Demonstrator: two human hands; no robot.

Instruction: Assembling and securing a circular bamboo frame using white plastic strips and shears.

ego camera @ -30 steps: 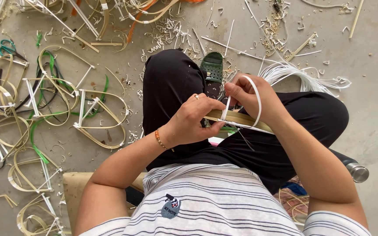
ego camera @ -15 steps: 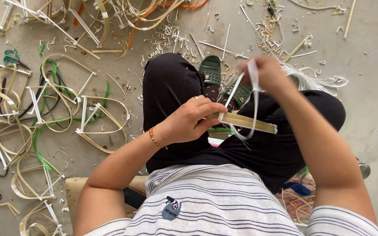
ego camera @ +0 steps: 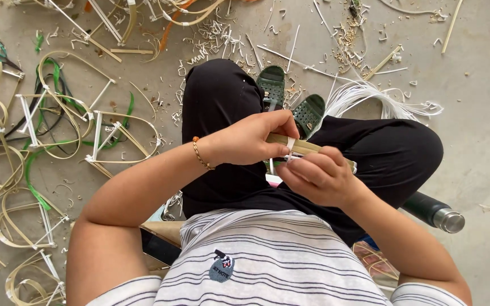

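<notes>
Half a second ago the right hand (ego camera: 321, 178) was raised toward the upper middle of the frame, drawing a white strip (ego camera: 291, 144) up and away from the work; now it has dropped back to the centre, just below and touching the flat tan slat (ego camera: 307, 148) over the lap. The left hand (ego camera: 253, 139) has hardly shifted: its grip is closed around the left end of the slat, thumb beneath and fingers over the top. The right hand's fingers are curled together at the white strip where it wraps the slat (whether they pinch the strip itself is hidden under the knuckles). The slat lies nearly level at the centre of the frame, above the black trousers (ego camera: 222, 107). Edges crowd in on the left, where bent loop frames (ego camera: 58, 113) of tan and green strips cover the floor (ego camera: 483, 102) from top to bottom. Shavings and loose sticks litter the top edge. A bundle of white strips (ego camera: 370, 93) fans out to the upper right of the knee, and a dark metal bottle (ego camera: 435, 211) lies at the lower right beside the thigh. The barest stretch of floor is along the right side of the frame.
</notes>
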